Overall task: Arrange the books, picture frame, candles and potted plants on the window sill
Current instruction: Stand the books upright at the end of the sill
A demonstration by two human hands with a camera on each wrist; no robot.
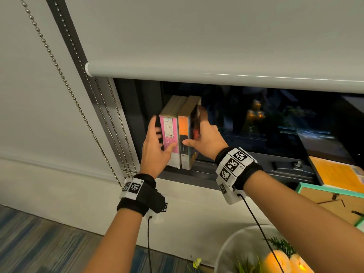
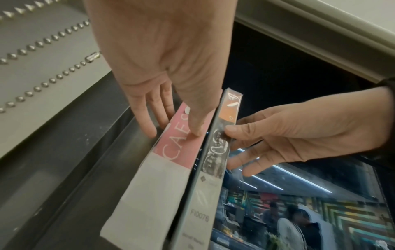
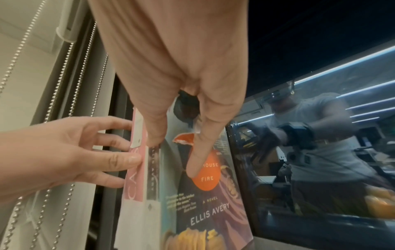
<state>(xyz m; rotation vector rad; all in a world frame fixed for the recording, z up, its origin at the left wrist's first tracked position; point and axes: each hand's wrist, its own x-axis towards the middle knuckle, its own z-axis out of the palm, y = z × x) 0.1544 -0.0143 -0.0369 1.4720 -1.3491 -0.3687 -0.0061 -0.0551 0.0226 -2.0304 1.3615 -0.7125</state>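
Standing upright side by side at the left end of the window sill (image 1: 197, 191): two books, spines outward, against the dark window frame. Pink-spined book (image 1: 169, 138), outer left; left hand (image 1: 156, 146) holds it, thumb on the spine, fingers spread behind its far cover. Orange-spined book (image 1: 184, 142), touching the pink one on its right; right hand (image 1: 206, 134) holds it, thumb on the spine, fingers flat along the illustrated front cover. Picture frame (image 1: 334, 201), teal-edged, lying back-up at the right, well apart from the books. Orange book (image 1: 334, 172), flat, just behind the frame. Candles (image 1: 283, 262), lit, beside green potted plants (image 1: 281, 246), near the bottom edge on a round white surface (image 1: 236, 239). Roller blind (image 1: 197, 46), lowered partway; bead chain (image 1: 65, 81) hanging left.
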